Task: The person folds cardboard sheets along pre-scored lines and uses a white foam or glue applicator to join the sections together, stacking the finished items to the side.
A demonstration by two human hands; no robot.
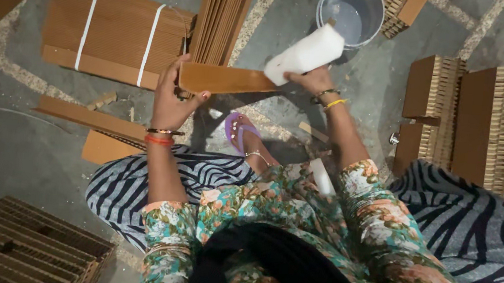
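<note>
Near the middle of the frame the left hand (173,94) grips one end of a flat cardboard strip (224,79), fingers closed around it. The right hand (312,79) clasps a white block (305,54) pressed onto the strip's other end. Just above sits a grey bucket (371,24); a strapped cardboard bundle (114,36) lies at upper left.

Brown cardboard strip (227,80) at centre; white block (304,55) above it. Grey bucket (351,11), top centre. Brown bundle (117,33) with white straps, upper left. Purple sandal (236,129), mid-frame. Floral green-and-pink sleeves (380,215) and black-and-grey zebra stripes on trousers (472,224), lower half. Orange bangles (159,140) and yellow bangle (334,103) at the wrists. Grey floor (16,156).
</note>
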